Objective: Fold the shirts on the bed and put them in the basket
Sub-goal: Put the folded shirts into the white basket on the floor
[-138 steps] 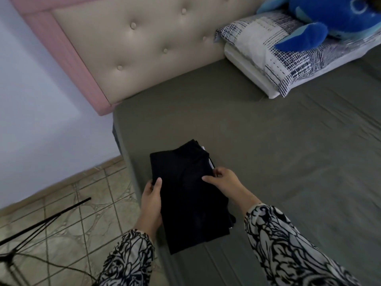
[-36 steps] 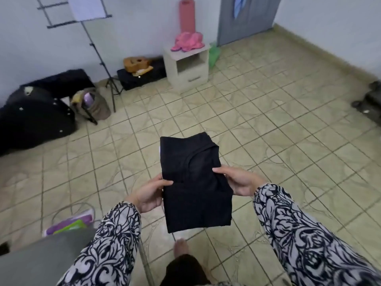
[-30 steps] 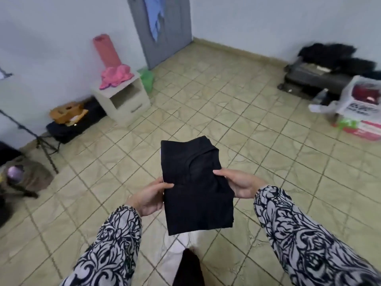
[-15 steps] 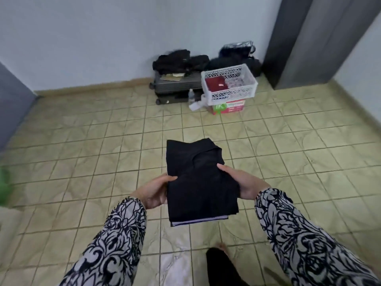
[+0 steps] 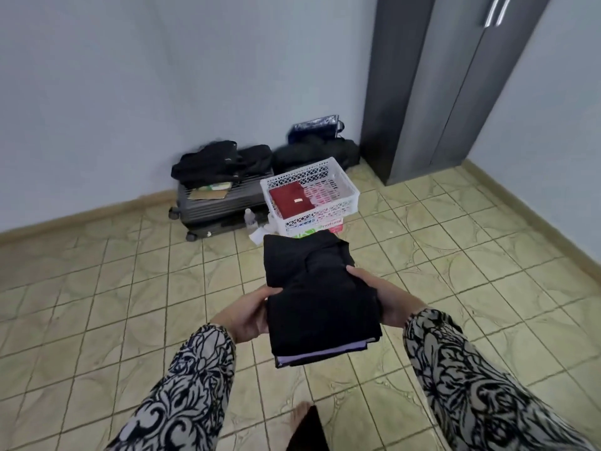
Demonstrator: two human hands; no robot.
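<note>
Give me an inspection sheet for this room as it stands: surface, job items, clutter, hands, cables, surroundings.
Surface: tiled floor, beige, worn.
Job's things: folded black shirt held above the floor; white basket ahead by the wall, atop a box, with a folded red shirt in its left half.
Clutter: grey suitcase lying flat left of the basket, black clothes piled on it; dark bags behind.
Hands: left hand and right hand grip the black shirt's sides, thumbs on top.
Cables: nothing seen.
Surroundings: pale wall, grey wardrobe at right.
</note>
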